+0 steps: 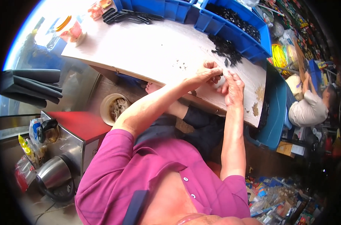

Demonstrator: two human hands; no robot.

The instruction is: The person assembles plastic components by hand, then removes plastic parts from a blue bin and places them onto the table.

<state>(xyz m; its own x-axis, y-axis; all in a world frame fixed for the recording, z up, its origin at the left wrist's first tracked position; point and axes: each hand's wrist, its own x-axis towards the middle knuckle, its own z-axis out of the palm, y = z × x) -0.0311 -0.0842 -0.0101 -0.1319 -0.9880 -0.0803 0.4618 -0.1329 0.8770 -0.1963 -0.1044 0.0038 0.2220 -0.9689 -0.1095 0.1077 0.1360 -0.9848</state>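
Both my hands meet over the right part of a white tabletop (129,48). My left hand (210,72) pinches with thumb and forefinger, its fingertips close to those of my right hand (233,87). The right hand's fingers are curled in a pinch as well. Whatever sits between the fingertips is too small to make out. Just beyond the hands lies a loose pile of small black parts (226,50). Behind it a blue bin (249,47) holds many more black pieces. Tiny dark specks are scattered on the table left of my left hand.
Long black strips (129,17) and a jar with an orange lid (70,29) stand at the far left of the table. A teal tub (273,108) adjoins its right edge. A waste bucket (109,109) and a steel kettle (55,171) are at left; a person (309,108) sits at right.
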